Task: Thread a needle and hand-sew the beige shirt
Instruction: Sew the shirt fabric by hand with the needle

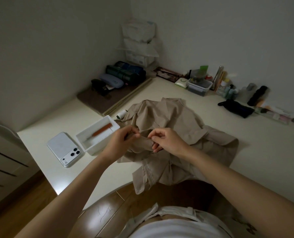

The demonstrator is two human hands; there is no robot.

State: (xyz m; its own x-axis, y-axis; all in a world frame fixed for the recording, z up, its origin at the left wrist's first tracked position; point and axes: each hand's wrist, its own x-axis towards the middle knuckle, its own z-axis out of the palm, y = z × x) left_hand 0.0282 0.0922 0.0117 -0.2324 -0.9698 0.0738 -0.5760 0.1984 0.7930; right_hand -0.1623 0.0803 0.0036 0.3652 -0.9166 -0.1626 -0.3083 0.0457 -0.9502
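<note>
Hands pinching shirt fold

Head view: crumpled beige fabric shirt (168, 115) lies on white table (254, 152), hem hanging over the near edge. Left hand (119, 140) grips a raised fold of it with curled fingers. Right hand (167, 141) pinches the same fold close by, thumb to forefinger. Needle too small to tell. White thread spool (121, 114) sits at the shirt's left edge. White rectangular tray (95, 148) holds orange-handled tool (102, 129), with white phone (63, 148) beside it.

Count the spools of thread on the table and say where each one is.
1. A white spool lies on the table beside the far left edge of the shirt, just beyond the white tray. Others may be hidden under the shirt.
</note>
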